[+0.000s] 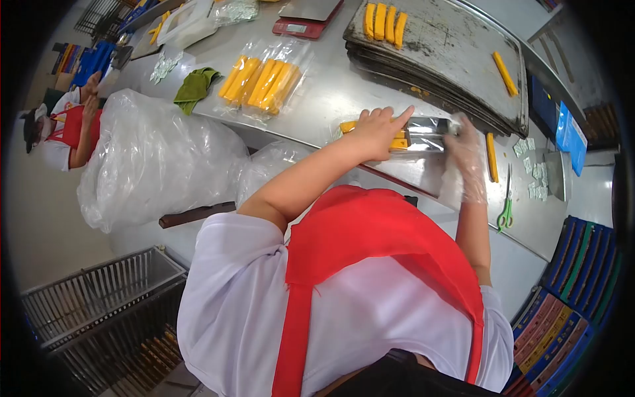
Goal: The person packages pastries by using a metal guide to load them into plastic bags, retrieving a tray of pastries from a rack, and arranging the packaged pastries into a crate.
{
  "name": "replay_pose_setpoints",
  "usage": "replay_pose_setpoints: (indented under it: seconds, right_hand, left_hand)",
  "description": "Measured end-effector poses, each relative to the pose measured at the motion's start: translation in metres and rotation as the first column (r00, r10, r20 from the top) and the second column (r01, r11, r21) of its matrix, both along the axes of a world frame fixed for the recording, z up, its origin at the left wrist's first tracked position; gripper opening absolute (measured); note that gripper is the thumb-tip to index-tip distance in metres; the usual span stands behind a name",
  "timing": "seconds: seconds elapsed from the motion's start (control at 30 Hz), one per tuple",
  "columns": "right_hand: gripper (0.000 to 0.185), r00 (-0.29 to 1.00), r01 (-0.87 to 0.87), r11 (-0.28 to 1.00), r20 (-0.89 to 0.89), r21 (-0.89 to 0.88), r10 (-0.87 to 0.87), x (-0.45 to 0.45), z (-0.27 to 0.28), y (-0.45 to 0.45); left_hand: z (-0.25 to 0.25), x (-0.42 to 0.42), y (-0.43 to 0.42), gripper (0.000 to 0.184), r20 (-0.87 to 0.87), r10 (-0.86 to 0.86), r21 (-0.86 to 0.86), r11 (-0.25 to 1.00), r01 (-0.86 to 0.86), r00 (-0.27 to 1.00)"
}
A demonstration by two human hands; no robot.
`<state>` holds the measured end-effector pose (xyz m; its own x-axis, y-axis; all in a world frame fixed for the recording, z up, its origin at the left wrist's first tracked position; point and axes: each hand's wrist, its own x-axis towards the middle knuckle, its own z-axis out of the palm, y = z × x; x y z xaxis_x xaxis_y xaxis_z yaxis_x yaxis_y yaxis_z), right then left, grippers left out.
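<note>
My bare left hand [378,134] lies over a clear bag with yellow sticks [399,143] at the table's front edge, its thumb stretched out to the right. Yellow ends show on both sides of it. A shiny metal piece [428,135] sits at the bag's right part. My right hand [465,151], in a clear plastic glove and slightly blurred, is closed round the right end of this metal piece. Just right of that hand a single yellow stick [491,157] lies on the table. Filled bags of yellow sticks [270,83] lie to the left.
Stacked baking trays [440,49] with several yellow sticks stand behind my hands. Green scissors [506,215] and small packets [534,173] lie right. A green cloth [196,89], a scale [307,23] and a large plastic bag [159,155] are left. Another person [69,129] stands far left.
</note>
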<state>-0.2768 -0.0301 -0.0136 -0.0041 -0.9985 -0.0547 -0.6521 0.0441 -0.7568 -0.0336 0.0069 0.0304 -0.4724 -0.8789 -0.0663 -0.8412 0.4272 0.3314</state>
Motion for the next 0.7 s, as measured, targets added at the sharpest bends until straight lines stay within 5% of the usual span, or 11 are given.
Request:
replay_pose_setpoints:
  seconds: [0.03,0.07,0.1,0.17,0.27,0.33,0.37,0.47,0.57,0.7]
  right_hand:
    - [0.055,0.993,0.039,0.995,-0.111,-0.09,-0.049,-0.002,0.028,0.011]
    - [0.05,0.99,0.123,0.992,0.073,-0.032,-0.12,-0.019,0.023,0.013]
    - [0.047,0.992,0.124,0.992,-0.027,0.007,-0.124,-0.041,0.017,0.008]
    - [0.038,0.973,0.146,0.981,0.161,0.126,-0.165,-0.047,0.042,0.022]
    - [0.037,0.972,0.231,0.97,0.034,0.073,-0.233,-0.063,0.038,0.036]
    - [0.038,0.939,0.202,0.976,0.269,0.075,-0.215,-0.083,0.001,0.038]
    - [0.041,0.962,0.229,0.965,0.124,0.125,-0.244,-0.069,0.012,0.043]
    - [0.041,0.964,0.209,0.977,0.171,-0.028,-0.201,-0.024,-0.011,0.036]
    - [0.039,0.962,0.083,0.987,-0.245,-0.14,-0.116,0.007,0.049,0.001]
    - [0.047,0.974,0.066,0.994,-0.212,-0.091,-0.084,0.087,0.12,-0.058]
  left_hand:
    - [0.005,0.005,0.001,0.092,0.049,0.031,0.15,0.988,-0.038,0.998]
    - [0.008,0.011,0.005,0.093,0.053,0.033,0.088,0.995,-0.038,0.998]
    - [0.011,0.019,0.009,0.093,0.051,0.043,0.085,0.995,-0.047,0.998]
    - [0.017,0.037,0.016,0.093,0.023,0.023,0.089,0.996,-0.025,0.999]
    - [0.044,0.072,0.032,0.091,-0.197,0.126,0.02,0.992,-0.124,0.972]
    - [0.074,0.102,0.037,0.091,-0.285,0.194,-0.062,0.973,-0.22,0.939]
    - [0.084,0.121,0.035,0.092,-0.252,0.247,-0.145,0.946,-0.288,0.936]
    - [0.109,0.183,0.018,0.097,-0.221,0.505,-0.189,0.817,-0.545,0.834]
    - [0.116,0.239,-0.014,0.102,-0.111,0.59,-0.132,0.789,-0.6,0.8]
    - [0.053,0.307,-0.07,0.104,0.028,0.601,-0.007,0.799,-0.601,0.799]
